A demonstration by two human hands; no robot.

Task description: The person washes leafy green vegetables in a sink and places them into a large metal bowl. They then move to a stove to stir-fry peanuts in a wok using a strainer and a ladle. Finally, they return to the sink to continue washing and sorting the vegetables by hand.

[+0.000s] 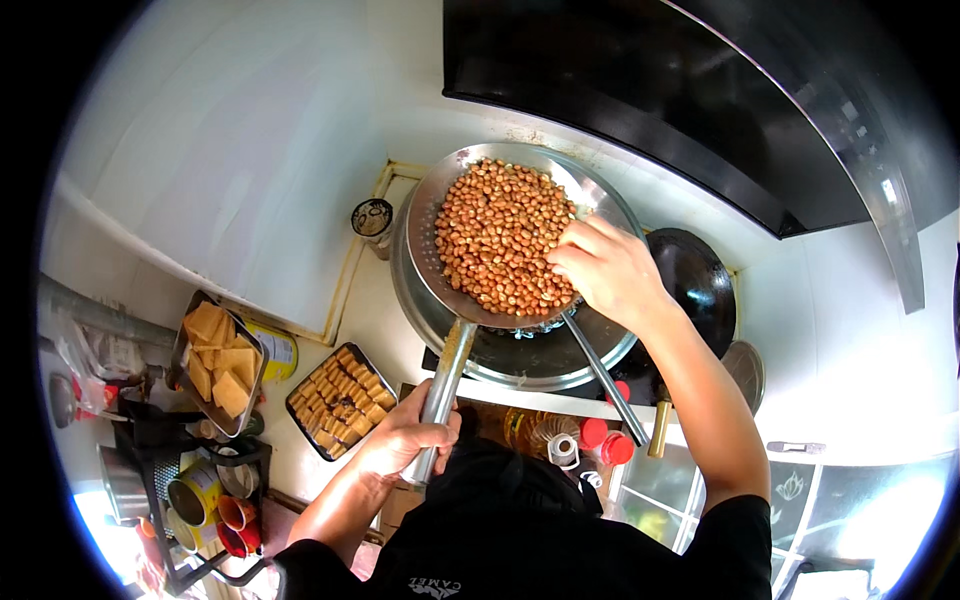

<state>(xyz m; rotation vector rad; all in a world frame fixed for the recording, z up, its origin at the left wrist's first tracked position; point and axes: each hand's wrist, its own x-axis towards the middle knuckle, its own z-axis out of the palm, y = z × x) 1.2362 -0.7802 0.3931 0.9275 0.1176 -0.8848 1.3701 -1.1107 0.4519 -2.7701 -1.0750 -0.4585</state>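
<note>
My left hand is wrapped around the metal handle of a perforated steel strainer ladle. The ladle is full of reddish-brown peanuts and is held above a large wok on the stove. My right hand touches the peanuts at the right side of the ladle with bent fingers; whether it pinches any is hidden. Below that hand, a second metal-handled utensil leans out over the wok's rim, its head mostly covered by the ladle.
A black wok stands at the right, beside a round metal lid. Left on the counter are a tray of rolled food pieces, a tray of flat tan pieces and a glass jar. The range hood overhangs the stove.
</note>
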